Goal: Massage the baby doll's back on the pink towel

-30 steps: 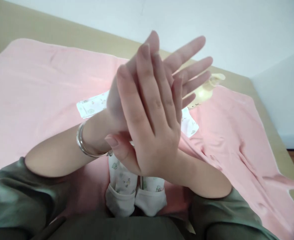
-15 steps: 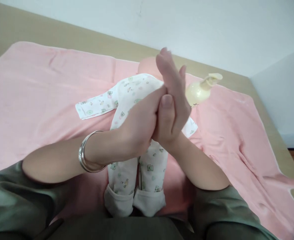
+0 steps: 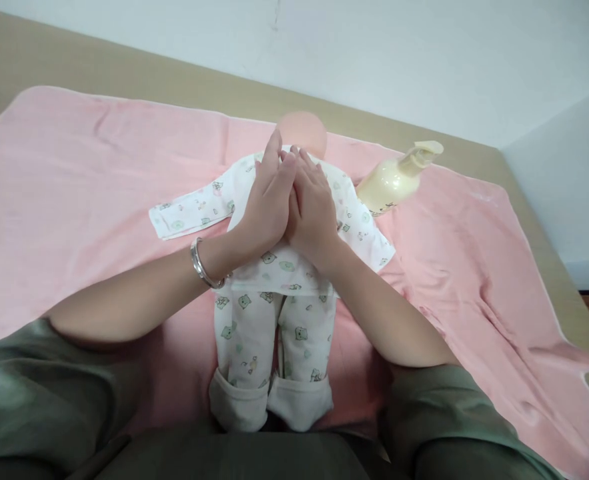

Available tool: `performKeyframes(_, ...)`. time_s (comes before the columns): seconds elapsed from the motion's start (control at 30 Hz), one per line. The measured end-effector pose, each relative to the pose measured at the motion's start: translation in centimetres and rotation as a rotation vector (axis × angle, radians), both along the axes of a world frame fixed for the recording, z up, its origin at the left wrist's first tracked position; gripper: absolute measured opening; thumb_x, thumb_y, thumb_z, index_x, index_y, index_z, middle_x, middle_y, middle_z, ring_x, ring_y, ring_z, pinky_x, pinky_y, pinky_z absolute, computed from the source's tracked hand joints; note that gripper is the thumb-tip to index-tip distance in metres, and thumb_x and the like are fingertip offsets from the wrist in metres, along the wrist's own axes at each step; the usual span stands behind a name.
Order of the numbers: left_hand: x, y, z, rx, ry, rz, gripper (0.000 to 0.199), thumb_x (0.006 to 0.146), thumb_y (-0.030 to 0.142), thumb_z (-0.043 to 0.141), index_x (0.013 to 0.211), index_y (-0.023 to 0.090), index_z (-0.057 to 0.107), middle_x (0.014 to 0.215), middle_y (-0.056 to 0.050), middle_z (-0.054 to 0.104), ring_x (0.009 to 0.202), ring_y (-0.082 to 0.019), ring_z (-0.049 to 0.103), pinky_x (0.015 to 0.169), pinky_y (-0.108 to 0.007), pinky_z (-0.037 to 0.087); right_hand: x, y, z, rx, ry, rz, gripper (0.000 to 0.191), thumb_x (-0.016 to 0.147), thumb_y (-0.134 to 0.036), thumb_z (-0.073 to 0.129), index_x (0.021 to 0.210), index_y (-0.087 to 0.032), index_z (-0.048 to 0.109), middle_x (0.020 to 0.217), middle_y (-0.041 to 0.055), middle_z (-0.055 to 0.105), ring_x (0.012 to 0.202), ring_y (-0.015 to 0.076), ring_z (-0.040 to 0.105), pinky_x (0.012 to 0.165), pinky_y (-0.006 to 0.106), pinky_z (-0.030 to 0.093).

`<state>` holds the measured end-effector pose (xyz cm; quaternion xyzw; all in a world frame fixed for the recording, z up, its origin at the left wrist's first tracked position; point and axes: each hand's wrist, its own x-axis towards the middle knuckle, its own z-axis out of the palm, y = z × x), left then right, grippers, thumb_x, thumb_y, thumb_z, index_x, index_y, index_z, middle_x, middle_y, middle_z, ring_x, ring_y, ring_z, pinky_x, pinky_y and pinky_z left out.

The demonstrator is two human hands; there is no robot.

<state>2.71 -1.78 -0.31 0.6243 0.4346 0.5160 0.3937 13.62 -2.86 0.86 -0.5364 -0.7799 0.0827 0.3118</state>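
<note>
My left hand (image 3: 269, 203) and my right hand (image 3: 314, 210) are pressed against each other, fingers stretched forward. Nothing shows between them, though the palms are hidden. They hover above the chest of a baby doll (image 3: 299, 337) lying on its back in white clothes printed with small green animals. Its smooth round head (image 3: 304, 130) shows just beyond my fingertips, and the sleeves spread out to both sides. A silver bangle (image 3: 201, 263) circles my left wrist. To the right of the doll's shoulder is a pale yellow pump bottle (image 3: 391, 183).
Under the doll a pink blanket (image 3: 99, 167) covers much of the wooden table (image 3: 124, 77), wrinkled at the right. A white wall (image 3: 374, 60) rises behind the table's far edge. My dark green sleeves and clothing fill the near edge.
The hands have come down and left from a raised, crossed clasp, with the right hand upright, to lying side by side with fingers forward. The doll's head and chest show more.
</note>
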Motion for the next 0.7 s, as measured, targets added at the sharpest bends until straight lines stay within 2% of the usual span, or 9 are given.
performKeyframes(0.07,-0.3,0.4,-1.2,0.063,0.088,-0.003,0.044,0.114,0.058,0.026,0.156,0.048,0.034,0.167,0.008,0.045,0.166,-0.019,0.021,0.142,-0.039,0.023,0.6,0.9,-0.6,-0.006,-0.01,-0.005,0.049,0.113,-0.03,0.027,0.153,-0.021,0.053,0.164,0.0043,0.052,0.164,0.023,0.034,0.138,0.051,0.028)
performKeyframes(0.1,-0.5,0.5,-1.6,0.103,0.108,0.0,0.045,0.113,0.061,0.027,0.155,0.049,0.037,0.166,0.009,0.045,0.166,-0.02,0.024,0.142,-0.04,0.025,0.8,1.2,-0.8,-0.007,-0.011,-0.012,0.049,0.113,-0.031,0.028,0.153,-0.02,0.055,0.164,0.0056,0.052,0.163,0.0236,0.036,0.137,0.05,0.029)
performKeyframes(0.23,-0.9,1.1,-2.0,0.192,0.082,0.048,0.058,0.111,0.068,0.025,0.155,0.033,0.043,0.161,-0.002,0.052,0.162,-0.029,0.036,0.136,-0.052,0.037,1.1,1.2,-0.5,-0.008,-0.051,-0.021,0.049,0.11,-0.031,0.032,0.148,-0.016,0.06,0.164,0.0088,0.054,0.161,0.0241,0.041,0.136,0.048,0.032)
performKeyframes(0.3,-1.2,1.9,-2.1,0.159,0.095,0.101,0.062,0.11,0.068,0.027,0.151,0.026,0.049,0.159,-0.004,0.054,0.158,-0.029,0.042,0.134,-0.049,0.04,0.8,1.0,-0.1,-0.027,-0.099,-0.036,0.049,0.106,-0.026,0.036,0.147,-0.016,0.06,0.165,0.0095,0.053,0.161,0.0257,0.041,0.136,0.052,0.031)
performKeyframes(0.4,-2.0,3.2,-2.5,0.108,0.137,0.162,0.059,0.108,0.067,0.03,0.137,0.025,0.06,0.15,-0.004,0.064,0.148,-0.027,0.055,0.129,-0.043,0.045,0.3,0.7,0.3,-0.061,-0.167,-0.057,0.054,0.099,-0.021,0.039,0.148,-0.014,0.059,0.168,0.0107,0.049,0.162,0.0281,0.037,0.137,0.057,0.027)
performKeyframes(0.47,-2.4,3.7,-2.9,0.107,0.154,0.171,0.048,0.108,0.059,0.035,0.127,0.027,0.066,0.141,-0.004,0.07,0.14,-0.025,0.061,0.125,-0.042,0.049,-0.1,0.5,0.3,-0.067,-0.191,-0.062,0.056,0.099,-0.02,0.038,0.151,-0.012,0.057,0.169,0.0118,0.047,0.163,0.0291,0.035,0.137,0.059,0.024)
performKeyframes(0.57,-2.6,3.7,-3.1,0.113,0.175,0.182,0.031,0.104,0.037,0.043,0.118,0.027,0.07,0.134,-0.005,0.074,0.132,-0.026,0.067,0.12,-0.044,0.053,-0.7,-0.4,0.2,-0.068,-0.212,-0.078,0.057,0.101,-0.023,0.038,0.155,-0.012,0.052,0.17,0.0133,0.044,0.164,0.032,0.033,0.137,0.061,0.022)
performKeyframes(0.7,-2.4,3.1,-2.6,0.118,0.2,0.193,0.032,0.097,0.023,0.045,0.111,0.024,0.074,0.126,-0.005,0.077,0.123,-0.027,0.07,0.114,-0.043,0.057,-1.6,-2.1,0.3,-0.078,-0.286,-0.099,0.06,0.103,-0.023,0.039,0.16,-0.008,0.045,0.174,0.0166,0.036,0.166,0.0395,0.025,0.136,0.068,0.018)
